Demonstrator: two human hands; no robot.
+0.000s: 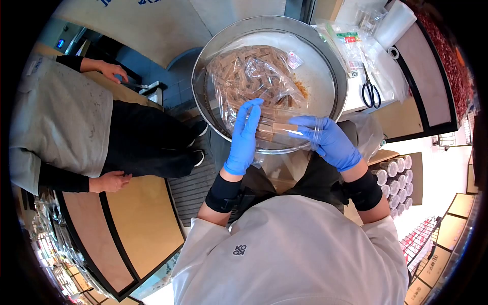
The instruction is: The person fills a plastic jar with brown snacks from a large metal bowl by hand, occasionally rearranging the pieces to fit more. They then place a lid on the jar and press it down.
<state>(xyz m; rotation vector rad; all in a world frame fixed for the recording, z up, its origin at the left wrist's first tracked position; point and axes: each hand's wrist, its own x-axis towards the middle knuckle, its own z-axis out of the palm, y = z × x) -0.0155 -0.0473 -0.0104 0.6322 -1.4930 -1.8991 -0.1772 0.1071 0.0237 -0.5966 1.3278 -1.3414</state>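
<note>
Over the pan (321, 76), clear container (287, 133) of brown strips (266, 127), long axis crosswise, clamped in both hands (241, 145) (336, 146).

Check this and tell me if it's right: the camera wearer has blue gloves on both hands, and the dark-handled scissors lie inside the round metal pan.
Not quite: the head view shows the dark-handled scissors outside the round metal pan, to its right. The left hand and right hand do wear blue gloves.
</note>
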